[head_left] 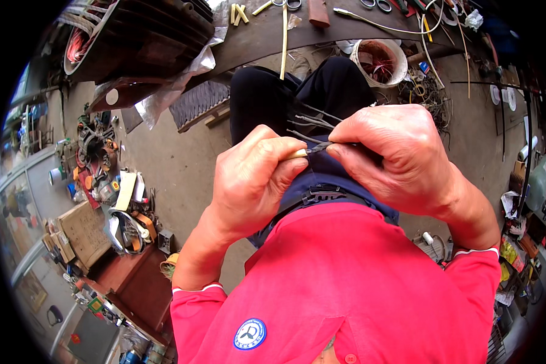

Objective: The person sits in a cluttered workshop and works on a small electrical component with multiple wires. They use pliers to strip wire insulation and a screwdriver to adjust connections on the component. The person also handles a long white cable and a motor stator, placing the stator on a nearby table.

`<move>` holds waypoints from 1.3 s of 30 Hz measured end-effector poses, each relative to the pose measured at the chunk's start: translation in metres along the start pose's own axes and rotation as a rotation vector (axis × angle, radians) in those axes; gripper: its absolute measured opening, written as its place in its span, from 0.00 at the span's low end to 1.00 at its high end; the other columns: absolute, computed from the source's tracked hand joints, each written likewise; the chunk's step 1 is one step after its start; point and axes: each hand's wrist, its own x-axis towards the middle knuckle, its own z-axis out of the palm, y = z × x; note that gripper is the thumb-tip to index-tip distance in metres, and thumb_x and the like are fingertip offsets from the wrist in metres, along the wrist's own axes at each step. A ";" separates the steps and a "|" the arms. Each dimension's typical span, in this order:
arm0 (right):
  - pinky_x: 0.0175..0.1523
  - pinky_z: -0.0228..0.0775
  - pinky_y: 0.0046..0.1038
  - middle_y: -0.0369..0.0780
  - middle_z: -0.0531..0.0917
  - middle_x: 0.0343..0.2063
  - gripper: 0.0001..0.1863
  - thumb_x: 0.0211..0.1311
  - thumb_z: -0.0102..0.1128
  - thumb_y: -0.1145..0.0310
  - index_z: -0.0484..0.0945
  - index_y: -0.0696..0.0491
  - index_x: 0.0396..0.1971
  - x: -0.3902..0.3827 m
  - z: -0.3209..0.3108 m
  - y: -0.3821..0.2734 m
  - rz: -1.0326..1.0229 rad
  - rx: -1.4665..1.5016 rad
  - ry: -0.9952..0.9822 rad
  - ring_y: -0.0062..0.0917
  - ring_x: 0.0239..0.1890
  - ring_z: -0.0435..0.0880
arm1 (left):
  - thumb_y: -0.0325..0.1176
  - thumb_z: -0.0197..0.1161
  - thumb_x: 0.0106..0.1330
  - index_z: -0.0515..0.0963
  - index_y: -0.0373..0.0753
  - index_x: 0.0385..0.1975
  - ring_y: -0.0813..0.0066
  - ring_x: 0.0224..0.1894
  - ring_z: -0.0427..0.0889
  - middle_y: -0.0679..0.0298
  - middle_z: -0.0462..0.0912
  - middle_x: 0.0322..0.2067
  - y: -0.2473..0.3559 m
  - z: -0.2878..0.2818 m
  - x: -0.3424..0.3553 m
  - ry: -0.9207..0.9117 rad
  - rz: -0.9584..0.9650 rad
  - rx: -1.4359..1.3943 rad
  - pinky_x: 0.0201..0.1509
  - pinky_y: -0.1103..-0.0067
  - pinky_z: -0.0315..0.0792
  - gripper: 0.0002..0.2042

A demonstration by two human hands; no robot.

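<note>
In front of my lap both hands are raised close together. My left hand (248, 173) is closed, pinching a short pale yellow sleeve (297, 154) between thumb and forefinger. A dark twisted wire (317, 147) runs from the sleeve's end to my right hand (397, 158). There, the thumb and forefinger are closed on the wire. Several grey wire ends (312, 121) stick out to the left of the right hand's fingers, over my dark trousers. Whether the wire goes inside the sleeve is hidden by my left fingers.
A dark bench (261, 45) crosses the top, with cut pale tubes (239, 13) and scissors (293, 4). A large ribbed motor housing (145, 42) stands at upper left. A white bucket (400, 60) holds reddish wire scraps. Tools and parts clutter both sides.
</note>
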 end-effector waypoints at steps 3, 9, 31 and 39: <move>0.25 0.70 0.32 0.40 0.78 0.18 0.07 0.50 0.67 0.73 0.75 0.54 0.24 0.001 0.000 0.001 -0.025 0.011 0.017 0.35 0.22 0.80 | 0.27 0.64 0.64 0.78 0.32 0.39 0.71 0.27 0.78 0.59 0.79 0.27 0.001 -0.004 -0.004 -0.103 -0.264 -0.285 0.31 0.78 0.71 0.08; 0.25 0.70 0.32 0.40 0.78 0.19 0.08 0.49 0.68 0.73 0.76 0.54 0.24 -0.001 0.002 0.002 -0.050 0.000 0.007 0.35 0.22 0.80 | 0.31 0.55 0.72 0.77 0.30 0.40 0.73 0.30 0.75 0.60 0.78 0.30 0.012 -0.003 -0.003 -0.153 -0.503 -0.560 0.36 0.81 0.70 0.09; 0.23 0.68 0.32 0.40 0.76 0.17 0.08 0.51 0.67 0.73 0.75 0.54 0.23 -0.010 0.009 0.002 0.007 0.053 0.032 0.34 0.20 0.79 | 0.25 0.68 0.58 0.80 0.32 0.39 0.70 0.25 0.76 0.61 0.75 0.26 0.006 0.004 0.002 0.001 0.042 0.107 0.27 0.78 0.70 0.10; 0.24 0.68 0.32 0.39 0.76 0.18 0.08 0.53 0.67 0.70 0.75 0.52 0.24 -0.009 0.008 0.007 -0.034 0.039 -0.008 0.34 0.22 0.79 | 0.25 0.63 0.63 0.76 0.32 0.37 0.64 0.23 0.73 0.59 0.71 0.24 0.014 0.004 0.002 -0.098 -0.118 -0.027 0.26 0.75 0.68 0.06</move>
